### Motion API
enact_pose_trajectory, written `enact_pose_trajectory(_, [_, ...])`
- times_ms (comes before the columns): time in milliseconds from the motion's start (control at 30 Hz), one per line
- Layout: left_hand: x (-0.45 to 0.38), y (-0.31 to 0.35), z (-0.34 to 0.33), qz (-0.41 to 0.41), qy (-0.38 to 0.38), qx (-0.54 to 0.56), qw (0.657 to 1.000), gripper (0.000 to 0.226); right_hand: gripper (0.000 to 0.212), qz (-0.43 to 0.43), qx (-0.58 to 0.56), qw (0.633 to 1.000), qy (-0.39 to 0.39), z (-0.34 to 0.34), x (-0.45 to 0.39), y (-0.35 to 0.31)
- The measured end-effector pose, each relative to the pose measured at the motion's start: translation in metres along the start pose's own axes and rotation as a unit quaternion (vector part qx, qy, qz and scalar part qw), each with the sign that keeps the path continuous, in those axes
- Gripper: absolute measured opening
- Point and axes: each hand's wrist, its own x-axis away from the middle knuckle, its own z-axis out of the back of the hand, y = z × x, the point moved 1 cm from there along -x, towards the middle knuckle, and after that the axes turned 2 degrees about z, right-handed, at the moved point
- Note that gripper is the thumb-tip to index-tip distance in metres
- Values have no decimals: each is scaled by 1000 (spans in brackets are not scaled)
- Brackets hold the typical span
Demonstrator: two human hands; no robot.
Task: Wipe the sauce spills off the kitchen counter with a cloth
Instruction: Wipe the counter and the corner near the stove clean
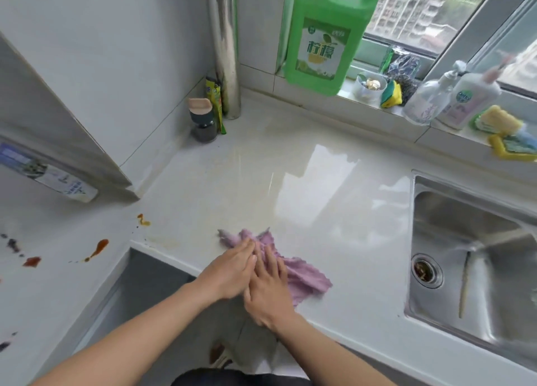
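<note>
- Window (430, 11) top right, daylight, tower blocks outside
- Sill (406, 115) below window w/ bottles, sponges
- Grey tiled wall (116, 66) left of window
- Steel pipe (223, 45) in corner

Both hands lay flat on a purple cloth (302, 275) at the front edge of the white table (334, 211), the left hand (232, 272) and the right hand (268, 292) touching. Orange sauce spots (98, 249) sat to the left. A metal sink (476, 263) was on the right.

Bare forearms, sleeveless; possibly dark trousers (241, 378).
</note>
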Motion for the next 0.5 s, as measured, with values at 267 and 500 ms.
enact_pose_trajectory(267, [-6,-42,0,-26,-19,-134,990,60,57,-45,67,996,-32,26,-24,139])
enact_pose_trajectory(500, [-24,-60,30,71,18,-119,990,64,58,-372,-32,927,27,88,-106,258])
